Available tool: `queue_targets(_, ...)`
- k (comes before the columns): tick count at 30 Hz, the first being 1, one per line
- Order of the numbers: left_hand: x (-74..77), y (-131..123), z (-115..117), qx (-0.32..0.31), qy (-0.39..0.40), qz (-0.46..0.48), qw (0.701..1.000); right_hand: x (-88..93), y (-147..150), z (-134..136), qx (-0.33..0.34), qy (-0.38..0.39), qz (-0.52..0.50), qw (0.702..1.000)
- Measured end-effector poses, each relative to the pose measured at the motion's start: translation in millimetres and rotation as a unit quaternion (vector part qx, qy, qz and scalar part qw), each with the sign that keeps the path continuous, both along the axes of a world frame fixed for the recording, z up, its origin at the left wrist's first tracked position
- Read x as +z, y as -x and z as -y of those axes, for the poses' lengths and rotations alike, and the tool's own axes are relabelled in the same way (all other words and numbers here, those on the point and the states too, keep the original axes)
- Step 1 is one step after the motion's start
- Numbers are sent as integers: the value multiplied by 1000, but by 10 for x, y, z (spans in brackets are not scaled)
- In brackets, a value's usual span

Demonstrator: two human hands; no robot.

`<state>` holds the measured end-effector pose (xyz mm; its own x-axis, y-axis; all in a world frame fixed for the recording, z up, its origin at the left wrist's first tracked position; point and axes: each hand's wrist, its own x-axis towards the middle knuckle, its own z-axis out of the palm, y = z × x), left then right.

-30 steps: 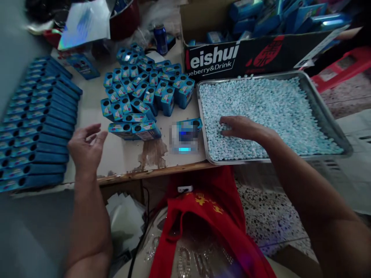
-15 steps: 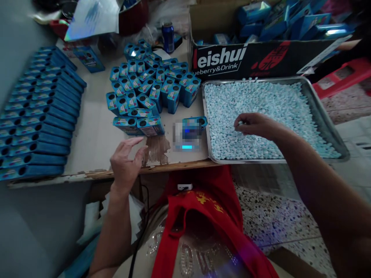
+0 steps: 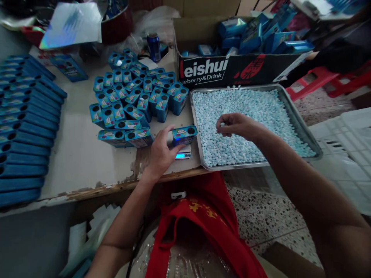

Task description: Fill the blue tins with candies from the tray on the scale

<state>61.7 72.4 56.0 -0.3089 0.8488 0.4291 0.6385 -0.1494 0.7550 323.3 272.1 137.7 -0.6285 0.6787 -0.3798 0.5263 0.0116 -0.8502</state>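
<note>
A small blue box (image 3: 185, 132) with a round dark hole in its top stands on a little digital scale (image 3: 188, 155) whose display glows blue. My left hand (image 3: 162, 150) is closed around the box's left end, thumb in front and fingers behind. Over the metal tray (image 3: 255, 165) of pale blue and white candies (image 3: 243, 146), my right hand (image 3: 236, 126) pinches with curled fingers. A white candy (image 3: 222, 124) shows at its fingertips; whatever else lies inside the hand is hidden.
Many blue boxes (image 3: 135, 96) stand grouped behind the scale, and stacked rows (image 3: 26, 135) fill the table's left side. A dark carton (image 3: 214, 71) of blue boxes sits behind the tray. A drink can (image 3: 154, 47) stands further back. The worn table edge (image 3: 110, 188) runs along the front.
My left hand has moved right from beside the scale and taken hold of the blue box. My right hand stays over the candies, fingers still pinched. The whole view has shifted.
</note>
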Motion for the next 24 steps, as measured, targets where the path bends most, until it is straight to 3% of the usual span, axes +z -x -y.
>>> queue_targets(2, 62, -36, -203, -27, 14, 21, 999, 74, 66, 11, -50, 63, -93, 992)
queue_targets(4, 174, -85, -349, -39, 9, 17, 999, 116, 131, 21, -113, 129, -199, 965)
queue_targets(7, 390, -195, -493, -49, -20, -19, 998, 78, 189, 28, -169, 146, -290, 931)
queue_targets(10, 565, -324, -590, -54, -30, -47, 997, -33, 203, 41, -190, 97, -325, 921)
queue_targets(14, 669, -485, -682, -64, -13, -85, 994, -87, 229, 73, -214, 31, -390, 895)
queue_targets(17, 689, -597, -739, -69, -5, -87, 994, -21, 258, 97, -221, -13, -414, 883)
queue_targets(21, 670, -740, -810, -86, -2, -62, 994, 91, 283, 155, -227, -113, -350, 902)
queue_targets(24, 635, -837, -856, -92, -3, -38, 995, 142, 270, 218, -267, -122, -346, 891)
